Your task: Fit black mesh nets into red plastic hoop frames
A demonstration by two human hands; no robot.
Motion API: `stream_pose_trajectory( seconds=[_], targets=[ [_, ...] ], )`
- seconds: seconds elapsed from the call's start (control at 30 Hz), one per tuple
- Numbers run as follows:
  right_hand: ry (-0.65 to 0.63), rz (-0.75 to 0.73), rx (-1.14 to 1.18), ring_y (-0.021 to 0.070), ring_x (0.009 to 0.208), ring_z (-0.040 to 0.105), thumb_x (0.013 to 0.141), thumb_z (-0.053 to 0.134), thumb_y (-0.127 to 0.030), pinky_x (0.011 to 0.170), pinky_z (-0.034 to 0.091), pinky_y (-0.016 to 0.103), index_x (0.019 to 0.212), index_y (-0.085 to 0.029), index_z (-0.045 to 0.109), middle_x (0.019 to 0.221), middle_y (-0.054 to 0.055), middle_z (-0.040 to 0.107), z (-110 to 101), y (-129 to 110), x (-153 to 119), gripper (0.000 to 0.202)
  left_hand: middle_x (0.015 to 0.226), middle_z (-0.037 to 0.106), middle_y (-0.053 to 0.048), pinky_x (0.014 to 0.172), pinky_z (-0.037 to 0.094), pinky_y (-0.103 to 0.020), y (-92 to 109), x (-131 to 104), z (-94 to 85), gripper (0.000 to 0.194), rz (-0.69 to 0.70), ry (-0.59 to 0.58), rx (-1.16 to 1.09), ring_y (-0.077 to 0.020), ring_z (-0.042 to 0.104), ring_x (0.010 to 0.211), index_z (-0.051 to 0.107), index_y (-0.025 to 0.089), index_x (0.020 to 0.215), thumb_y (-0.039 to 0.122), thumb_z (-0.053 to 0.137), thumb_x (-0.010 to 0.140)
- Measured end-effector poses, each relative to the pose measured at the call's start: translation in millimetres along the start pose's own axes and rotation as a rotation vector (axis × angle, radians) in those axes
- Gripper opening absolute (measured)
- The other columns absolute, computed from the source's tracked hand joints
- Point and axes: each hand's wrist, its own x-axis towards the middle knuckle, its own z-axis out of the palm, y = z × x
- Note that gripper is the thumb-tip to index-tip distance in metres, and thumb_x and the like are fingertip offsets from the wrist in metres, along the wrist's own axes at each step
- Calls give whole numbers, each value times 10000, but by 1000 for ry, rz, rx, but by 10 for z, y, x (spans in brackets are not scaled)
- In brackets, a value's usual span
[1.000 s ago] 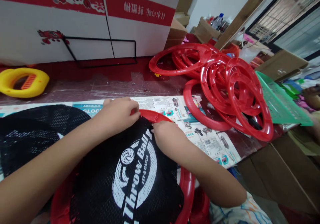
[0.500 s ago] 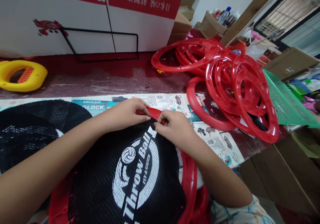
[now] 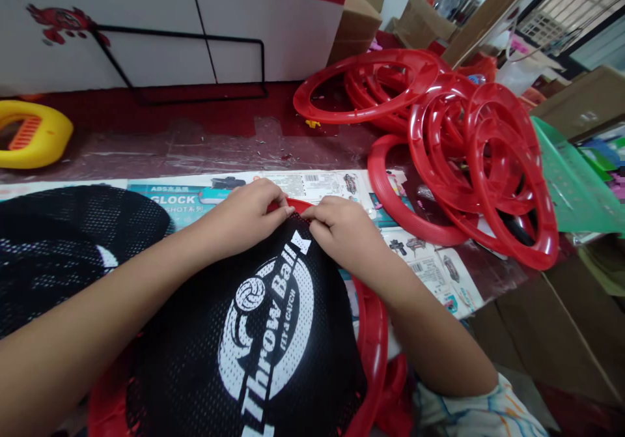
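A black mesh net (image 3: 195, 333) printed with white "Throw Ball" lettering lies over a red plastic ring (image 3: 374, 339) in front of me. At the far edge, my left hand (image 3: 256, 212) pinches the net's edge against the ring's rim. Just to its right, my right hand (image 3: 339, 228) is closed on the same edge, thumb and fingers pressed together. A short stretch of red rim shows between the two hands. My fingers cover the exact spot where net and ring meet. Other black mesh (image 3: 122, 219) lies at the left, beneath my left forearm.
Several red rings (image 3: 439, 131) are heaped at the right beside a green plastic basket (image 3: 571, 176). A yellow plastic piece (image 3: 46, 137) sits at the left. Behind stand a black wire frame (image 3: 180, 33) and a large white carton (image 3: 288, 33). Printed cardboard (image 3: 180, 202) covers the table's near part.
My right fingers have shifted slightly up along the rim and lie flatter on the net's edge. The left hand keeps its pinch. The view has tilted down a little.
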Motion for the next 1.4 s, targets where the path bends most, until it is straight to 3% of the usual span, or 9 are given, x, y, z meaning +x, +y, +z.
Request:
stream_pose_trajectory(
  seconds=[0.3,0.5,0.67,0.77,0.9,1.13,1.4],
  targets=[
    [-28,-41,-236,191,795,529,910,512,-120,736,360,278,984,-144,752,786,74,614,21,-66,-36,252,803,584,-67,685,376,-345,65,-6,8,183,-9,41,88,-225,536,771,538,199,740,335,452,829],
    [-24,9,-215,192,793,548,934,487,-140,726,363,282,984,-153,744,829,87,639,47,-83,1,263,787,592,-72,675,370,-341,110,-16,-3,178,-24,60,96,-227,539,767,544,189,743,319,451,821],
    [-22,123,0,183,860,603,925,518,-140,760,390,273,1057,-130,696,933,88,694,-13,-73,-12,222,794,609,-57,678,392,-335,97,-22,-11,214,-56,46,61,-222,559,758,593,182,770,351,471,817],
    [-48,187,193,153,793,615,891,619,-202,706,393,246,1161,-154,631,883,33,706,-73,-77,-64,275,824,610,-60,698,405,-341,78,-24,-10,239,-59,42,43,-224,566,774,607,182,778,375,470,819],
    [-110,207,219,162,757,612,831,661,-190,664,379,255,1197,-152,586,808,10,694,-113,-84,-117,375,836,609,-67,712,411,-345,59,-30,-11,257,-34,29,33,-227,565,795,600,184,777,394,460,823],
    [59,171,419,127,700,582,803,527,-63,674,396,237,1147,-178,578,734,-36,630,-100,20,-90,366,870,601,-72,753,414,-347,19,-51,-5,262,54,48,26,-218,561,818,595,184,770,387,446,842],
    [97,177,427,120,680,570,758,511,-31,686,399,231,1150,-170,575,719,-48,623,-30,102,-5,421,875,616,-69,726,423,-342,31,-66,-8,253,43,55,68,-225,567,808,631,174,852,362,461,867]
  ],
)
